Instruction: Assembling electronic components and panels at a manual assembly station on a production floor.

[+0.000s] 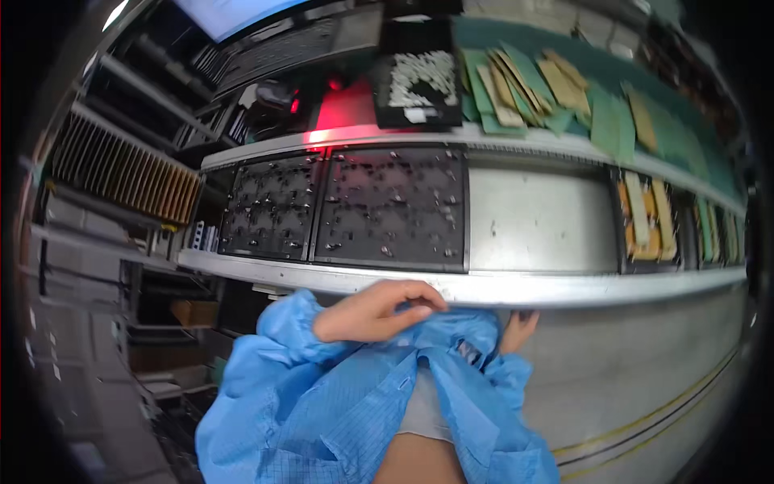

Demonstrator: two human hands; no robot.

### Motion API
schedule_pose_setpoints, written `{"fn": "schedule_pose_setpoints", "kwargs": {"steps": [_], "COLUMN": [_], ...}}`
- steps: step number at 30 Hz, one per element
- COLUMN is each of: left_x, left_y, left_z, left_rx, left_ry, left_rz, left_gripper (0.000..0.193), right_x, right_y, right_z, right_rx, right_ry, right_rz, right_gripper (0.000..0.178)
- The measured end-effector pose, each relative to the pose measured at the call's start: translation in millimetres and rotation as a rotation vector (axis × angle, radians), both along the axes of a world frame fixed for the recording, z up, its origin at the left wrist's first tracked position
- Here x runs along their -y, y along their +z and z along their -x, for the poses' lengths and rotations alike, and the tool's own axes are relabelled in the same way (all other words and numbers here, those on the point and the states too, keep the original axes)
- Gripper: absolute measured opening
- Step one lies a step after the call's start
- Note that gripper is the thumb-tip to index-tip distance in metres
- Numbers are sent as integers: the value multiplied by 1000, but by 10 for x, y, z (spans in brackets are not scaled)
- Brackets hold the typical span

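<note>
While the left hand curls its fingers and pinches the front edge of the blue coat, the right hand sits half buried in the same cloth just beside it, so whether it is spread or closed cannot be told. The coat hangs open over the person's front, gathered up close under the metal rail of the conveyor. Just beyond that rail lie two dark trays dotted with small parts, and farther right a tray of yellow boards.

A likely trouble is the loose cloth: bunched this near the rail, a sleeve or hem could drag over the edge and brush the nearest tray, knocking its small parts out of place. If the belt is running, trailing fabric might also catch on it. With both hands busy at the coat, neither is free to steady a tray that gets nudged.
</note>
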State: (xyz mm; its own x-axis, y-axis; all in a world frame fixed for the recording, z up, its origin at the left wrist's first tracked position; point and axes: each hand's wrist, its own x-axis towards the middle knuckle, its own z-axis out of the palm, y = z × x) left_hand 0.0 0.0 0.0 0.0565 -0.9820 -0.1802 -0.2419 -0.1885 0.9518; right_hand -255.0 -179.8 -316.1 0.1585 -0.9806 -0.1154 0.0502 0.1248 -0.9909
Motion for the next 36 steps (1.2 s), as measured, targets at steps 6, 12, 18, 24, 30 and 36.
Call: {"fn": "schedule_pose_setpoints", "kwargs": {"steps": [6, 12, 18, 24, 30, 36], "left_x": [-630, -1936, -3519, -3648, -3759, -2478], "left_y": [720, 1208, 2619, 3023, 2994, 2801], "left_z": [-1393, -2994, -4315, -4455, -4352, -3030], "left_rx": [529, 1705, 2237, 1896, 2450, 2611], "left_ry": [505, 1448, 1839, 1873, 1460, 731], "left_rz": [248, 390, 107, -78, 28, 800], "left_gripper": [29, 44, 43, 27, 17, 22], "right_x": [491, 765, 576, 301, 325, 127], "right_y": [88, 2266, 3079, 3303, 3504, 4168], "right_z": [856, 24, -1544, -2181, -2333, -2824], "right_rx": [-685, -519, -453, -549, -508, -164], "right_ry": [-439, -334, 244, 532, 635, 1054], "right_rz": [416, 835, 790, 850, 849, 820], "right_gripper": [26, 21, 23, 31, 24, 40]}}
